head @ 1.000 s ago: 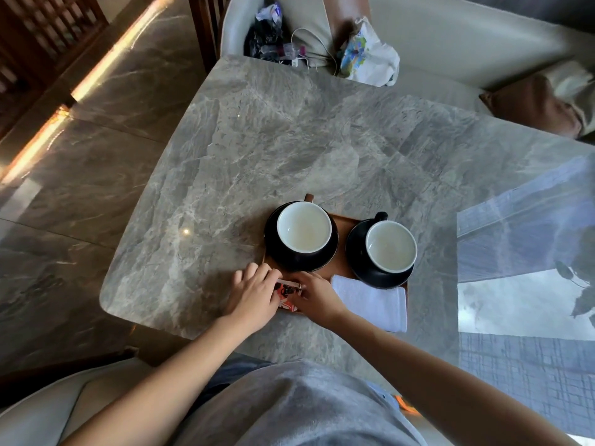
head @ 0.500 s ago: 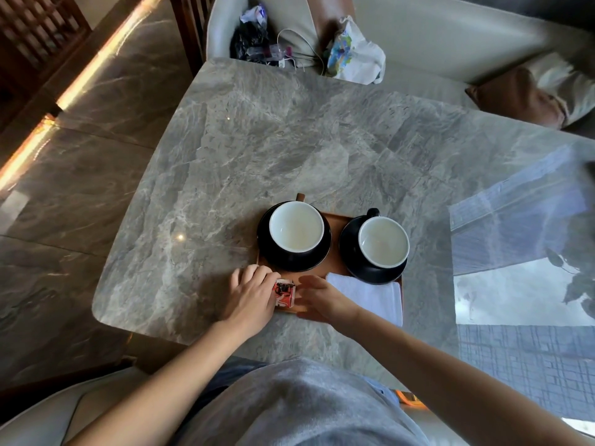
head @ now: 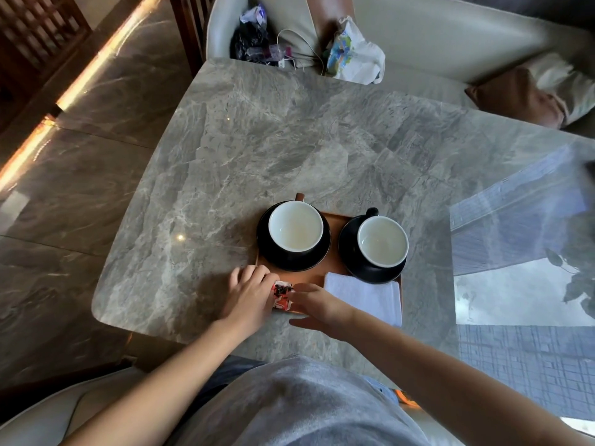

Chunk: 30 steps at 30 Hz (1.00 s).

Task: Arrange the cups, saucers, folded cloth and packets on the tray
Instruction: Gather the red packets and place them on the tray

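A brown wooden tray (head: pixel 335 228) lies on the marble table. It carries two white-lined cups, the left cup (head: pixel 295 225) and the right cup (head: pixel 382 241), each on a black saucer (head: pixel 291 260) (head: pixel 370 275). A folded white cloth (head: pixel 365 296) covers the tray's near right corner. Red, black and white packets (head: pixel 282 295) lie at the near left corner. My left hand (head: pixel 249 296) curls against the packets from the left, its thumb hidden. My right hand (head: pixel 317 305) rests flat beside them on the right, with a fingertip at their edge.
The grey marble table (head: pixel 257 149) ends close in front of me, with a rounded corner at the left. A glass-like sheet (head: pixel 515 252) reflecting buildings covers its right side. Bags and cables (head: pixel 351 56) sit on the seat beyond the far edge.
My right hand has let go of the packets and flattened beside them. The packets now show between both hands on the tray. My left hand has stayed put.
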Motion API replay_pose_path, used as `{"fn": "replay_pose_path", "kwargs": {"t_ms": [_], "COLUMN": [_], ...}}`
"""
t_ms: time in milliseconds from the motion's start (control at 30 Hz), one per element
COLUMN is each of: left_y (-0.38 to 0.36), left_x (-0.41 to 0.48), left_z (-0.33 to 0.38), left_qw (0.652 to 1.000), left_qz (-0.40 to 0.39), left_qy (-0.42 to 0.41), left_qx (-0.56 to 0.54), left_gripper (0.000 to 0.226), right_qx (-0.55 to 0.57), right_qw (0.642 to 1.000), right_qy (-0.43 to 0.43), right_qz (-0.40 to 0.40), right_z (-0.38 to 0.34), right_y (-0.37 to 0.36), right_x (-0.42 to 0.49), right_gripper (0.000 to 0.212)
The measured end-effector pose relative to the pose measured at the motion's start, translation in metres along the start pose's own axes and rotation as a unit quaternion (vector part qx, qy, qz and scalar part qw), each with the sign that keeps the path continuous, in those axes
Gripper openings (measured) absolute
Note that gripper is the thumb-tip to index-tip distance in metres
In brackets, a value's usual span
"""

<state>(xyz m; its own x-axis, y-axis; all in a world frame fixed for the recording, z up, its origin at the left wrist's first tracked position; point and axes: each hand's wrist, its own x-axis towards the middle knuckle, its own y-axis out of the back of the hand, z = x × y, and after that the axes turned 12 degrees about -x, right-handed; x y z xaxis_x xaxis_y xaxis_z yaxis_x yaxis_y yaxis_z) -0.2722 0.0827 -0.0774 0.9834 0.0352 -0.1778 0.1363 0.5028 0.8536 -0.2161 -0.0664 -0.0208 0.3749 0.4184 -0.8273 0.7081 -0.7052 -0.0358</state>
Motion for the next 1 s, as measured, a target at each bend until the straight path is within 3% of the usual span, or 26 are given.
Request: {"fn": "replay_pose_path", "kwargs": {"t_ms": [133,267,333,433,533,1000], "left_y": [0.004,0.025,0.037,0.044,0.044,0.036], "left_x": [0.003,0.024,0.045,0.078,0.086,0.085], "left_z": [0.002,0.005,0.013,0.021,0.023,0.017], "left_qw": [0.996,0.936,0.891,0.802,0.804,0.801], "left_qz": [0.061,0.226,0.206,0.106,0.037,0.034], "left_qy": [0.032,0.056,0.126,0.240,0.268,0.271], "left_qx": [-0.059,-0.264,-0.385,-0.536,-0.529,-0.533], "left_gripper": [0.032,0.028,0.029,0.032,0.030,0.035], "right_qx": [0.004,0.096,0.094,0.051,0.004,-0.029], "right_qw": [0.999,0.963,0.958,0.963,0.964,0.968], "right_qy": [0.026,0.137,0.148,0.126,0.115,0.127], "right_qz": [0.048,0.213,0.225,0.232,0.239,0.216], "right_z": [-0.004,-0.017,-0.031,-0.046,-0.050,-0.047], "right_y": [0.005,0.026,0.033,0.039,0.043,0.054], "right_x": [0.000,0.008,0.015,0.030,0.043,0.052], "right_gripper": [0.032,0.036,0.037,0.042,0.043,0.046]}}
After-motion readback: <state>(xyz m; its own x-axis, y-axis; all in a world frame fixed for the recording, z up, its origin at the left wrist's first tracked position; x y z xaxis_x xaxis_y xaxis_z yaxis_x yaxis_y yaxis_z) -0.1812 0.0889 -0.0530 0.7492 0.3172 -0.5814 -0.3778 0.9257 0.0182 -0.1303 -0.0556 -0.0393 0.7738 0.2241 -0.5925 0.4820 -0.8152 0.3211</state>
